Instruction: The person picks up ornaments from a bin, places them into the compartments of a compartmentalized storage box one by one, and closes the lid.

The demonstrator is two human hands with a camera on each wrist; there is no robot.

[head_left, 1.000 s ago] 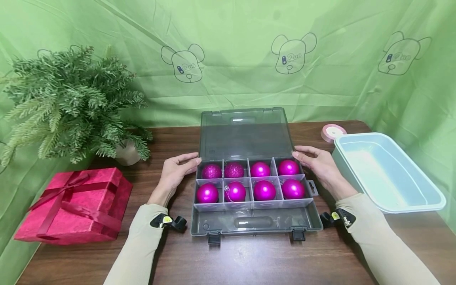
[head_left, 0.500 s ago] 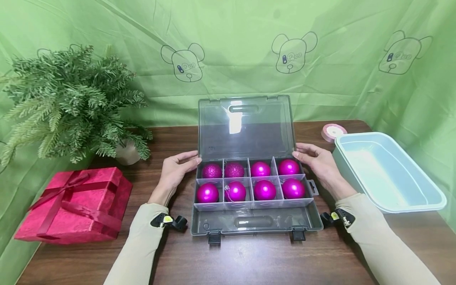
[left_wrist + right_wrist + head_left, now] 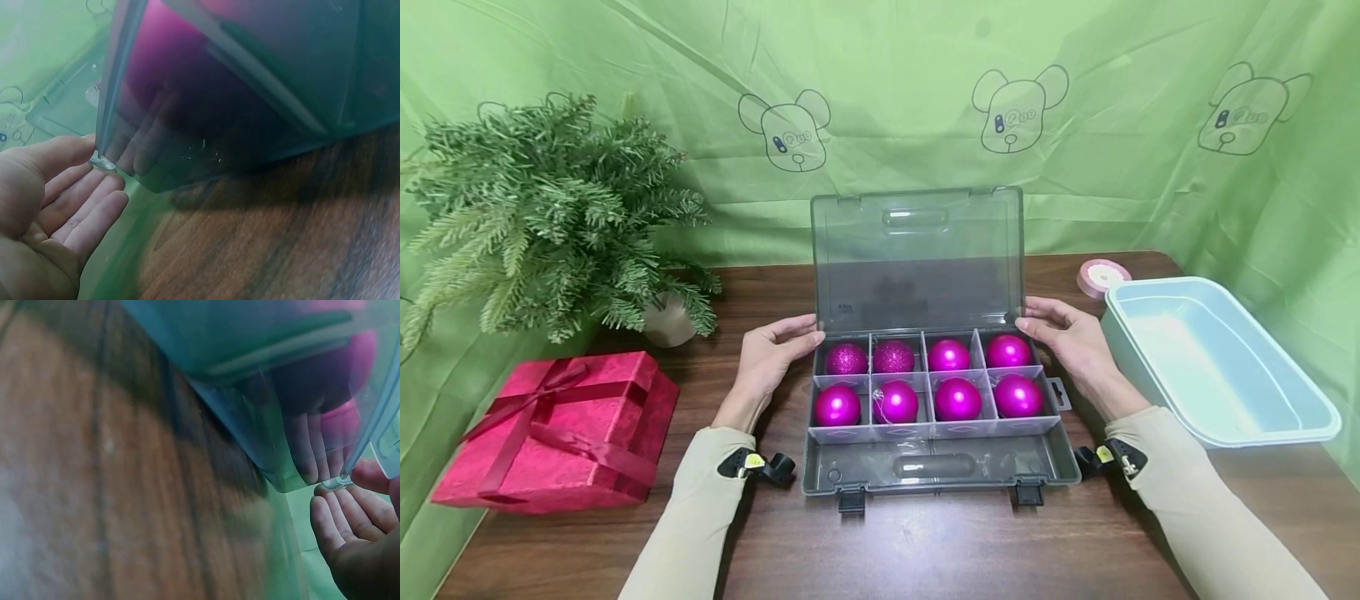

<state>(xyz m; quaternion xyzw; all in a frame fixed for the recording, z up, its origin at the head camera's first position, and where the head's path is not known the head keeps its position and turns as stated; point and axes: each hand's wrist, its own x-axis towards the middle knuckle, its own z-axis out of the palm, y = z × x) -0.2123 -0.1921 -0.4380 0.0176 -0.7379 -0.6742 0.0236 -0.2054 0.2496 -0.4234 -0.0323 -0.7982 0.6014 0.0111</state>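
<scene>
A clear grey plastic organizer box (image 3: 940, 468) lies on the table, its lid (image 3: 917, 258) raised at the back and nearly upright. Several magenta Christmas baubles (image 3: 957, 400) sit in its divided compartments; two in the back row glitter. My left hand (image 3: 767, 354) grips the box's back left corner by the hinge. In the left wrist view, its thumb (image 3: 69, 153) presses the box edge while the other fingers reach behind. At the back right corner, my right hand (image 3: 1075, 350) grips the box the same way. The front strip of the box holds no baubles.
A red gift box (image 3: 550, 433) with ribbon stands at the left, below a small artificial Christmas tree (image 3: 565, 217). On the right are a pale blue plastic tub (image 3: 1217, 358) and a pink ribbon roll (image 3: 1102, 277). A green curtain (image 3: 895, 100) hangs behind the table.
The lid has swung up from leaning back to nearly upright, its top edge coming toward me. Both hands stay at the back corners, fingers slightly raised. The baubles have not moved.
</scene>
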